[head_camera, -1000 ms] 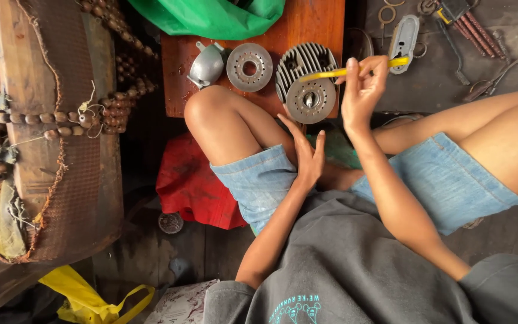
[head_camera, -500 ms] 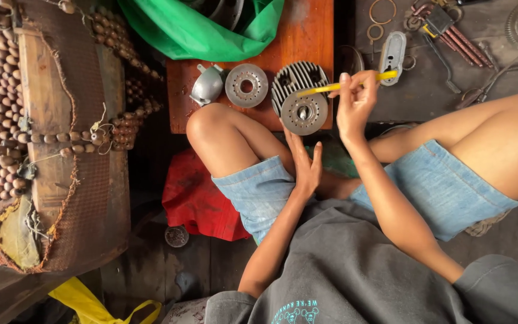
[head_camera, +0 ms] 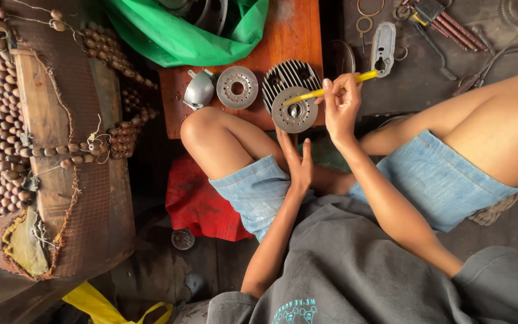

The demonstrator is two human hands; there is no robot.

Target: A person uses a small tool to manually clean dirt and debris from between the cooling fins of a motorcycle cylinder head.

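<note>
Gripping a yellow-handled tool, the right hand pinched it between fingers and thumb, its tip lowered to the hub of a round metal disc.

- Disc: lay just left of that hand, against a finned grey metal part on an orange-red board.
- Left hand: released, fingers extended, grasping nothing, resting by the bent knee just below the disc.
- Second perforated disc and a small grey metal cap: farther left of the disc, on the same board.
- Green plastic bag: crumpled, above these, holding dark metal parts.
- Flat grey bracket: just above the right hand.
- Red cloth: well left of the left hand, below the knee.
- Yellow plastic bag: at the lower edge, far from both hands.
</note>
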